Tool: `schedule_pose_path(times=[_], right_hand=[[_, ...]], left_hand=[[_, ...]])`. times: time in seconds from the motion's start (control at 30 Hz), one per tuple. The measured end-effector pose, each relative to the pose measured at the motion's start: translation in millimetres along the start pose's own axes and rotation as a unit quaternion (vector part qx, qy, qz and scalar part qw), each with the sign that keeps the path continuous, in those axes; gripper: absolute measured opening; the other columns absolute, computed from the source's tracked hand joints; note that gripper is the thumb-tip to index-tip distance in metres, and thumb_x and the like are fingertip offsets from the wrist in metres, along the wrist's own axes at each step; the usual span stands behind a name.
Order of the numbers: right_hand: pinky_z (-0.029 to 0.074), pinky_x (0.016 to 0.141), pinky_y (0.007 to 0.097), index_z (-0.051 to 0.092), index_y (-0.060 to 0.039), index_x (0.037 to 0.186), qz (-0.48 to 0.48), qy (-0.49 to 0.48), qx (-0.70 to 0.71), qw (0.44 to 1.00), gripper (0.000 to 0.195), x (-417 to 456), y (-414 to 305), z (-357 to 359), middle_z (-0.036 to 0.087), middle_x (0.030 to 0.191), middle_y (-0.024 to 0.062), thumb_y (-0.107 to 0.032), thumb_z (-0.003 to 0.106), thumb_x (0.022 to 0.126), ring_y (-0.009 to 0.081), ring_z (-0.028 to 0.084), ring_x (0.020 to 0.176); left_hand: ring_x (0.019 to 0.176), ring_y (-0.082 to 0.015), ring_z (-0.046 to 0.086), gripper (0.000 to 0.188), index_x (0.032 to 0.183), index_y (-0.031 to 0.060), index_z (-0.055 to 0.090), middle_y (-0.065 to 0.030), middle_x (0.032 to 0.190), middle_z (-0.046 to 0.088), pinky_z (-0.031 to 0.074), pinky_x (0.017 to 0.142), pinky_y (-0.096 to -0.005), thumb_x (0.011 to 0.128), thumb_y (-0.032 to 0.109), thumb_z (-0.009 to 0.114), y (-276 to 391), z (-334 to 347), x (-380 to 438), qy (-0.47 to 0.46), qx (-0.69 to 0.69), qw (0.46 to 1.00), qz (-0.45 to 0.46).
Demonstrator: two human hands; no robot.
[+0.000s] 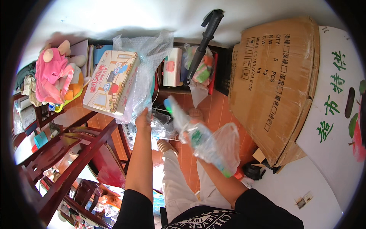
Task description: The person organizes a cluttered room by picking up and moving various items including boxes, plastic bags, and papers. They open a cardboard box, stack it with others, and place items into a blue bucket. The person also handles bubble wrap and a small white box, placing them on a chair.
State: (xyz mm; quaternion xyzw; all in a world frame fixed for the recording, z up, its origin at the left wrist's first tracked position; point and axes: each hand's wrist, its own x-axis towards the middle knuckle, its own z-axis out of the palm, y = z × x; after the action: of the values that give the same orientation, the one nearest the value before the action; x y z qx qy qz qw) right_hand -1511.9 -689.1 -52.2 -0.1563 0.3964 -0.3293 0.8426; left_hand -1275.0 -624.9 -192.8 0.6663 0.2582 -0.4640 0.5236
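My left hand [143,121] is closed on the lower edge of a sheet of bubble wrap [143,83], beside a printed rectangular box [111,83] that lies against the wrap. My right hand [188,136] grips a clear plastic bag [200,138] with green print and long blue and green items inside; it is somewhat blurred, and the bag partly hides my fingers. Beyond both hands, a white case [172,67] with a pink clasp stands near a knotted plastic bag [202,65] of colourful items. A black rod with a handle [203,47] leans across that bag.
Large flattened cardboard [274,86] leans at the right, over a white printed board [328,114]. Dark red wooden chair frames [83,154] stand at the left. Pink plush toys [51,74] are piled at the upper left. More plastic bags [164,126] lie on the tiled floor near my feet.
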Motion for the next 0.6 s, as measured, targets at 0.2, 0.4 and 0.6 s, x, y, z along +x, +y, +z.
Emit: schedule_pose_path(times=[0.2,0.4,0.6], right_hand=[[0.038,0.087,0.0330,0.045,-0.0013,0.112,-0.182,0.143,-0.505,0.832,0.046,74.2,8.0,-33.7,0.050,0.110,0.0125,-0.019,0.066,0.076,0.0219,0.048,0.100],[0.034,0.091,0.0377,0.045,-0.0002,0.113,-0.235,0.017,-0.588,0.774,0.055,164.3,15.2,-76.2,0.049,0.111,0.0125,-0.030,0.069,0.073,0.0254,0.045,0.103],[0.043,0.080,0.0315,0.051,-0.0007,0.106,-0.117,0.005,-0.456,0.882,0.052,225.1,14.8,-61.8,0.055,0.103,0.0060,-0.014,0.077,0.063,0.0172,0.052,0.093]], left_hand=[[0.059,-0.0163,0.054,0.025,0.091,0.0033,0.053,-0.0057,0.075,0.057,0.041,0.047,-0.0253,0.076,0.020,0.064,11.6,-14.4,-30.6,-0.010,0.044,0.998,0.038],[0.057,-0.0127,0.053,0.023,0.088,0.0049,0.054,-0.0036,0.074,0.058,0.040,0.048,-0.0226,0.077,0.022,0.063,15.7,-12.5,-43.9,-0.021,0.063,0.996,0.058],[0.066,-0.0136,0.056,0.027,0.095,0.0023,0.054,-0.0046,0.082,0.059,0.045,0.055,-0.0243,0.076,0.019,0.064,8.7,-17.5,-43.3,-0.022,0.051,0.997,0.052]])
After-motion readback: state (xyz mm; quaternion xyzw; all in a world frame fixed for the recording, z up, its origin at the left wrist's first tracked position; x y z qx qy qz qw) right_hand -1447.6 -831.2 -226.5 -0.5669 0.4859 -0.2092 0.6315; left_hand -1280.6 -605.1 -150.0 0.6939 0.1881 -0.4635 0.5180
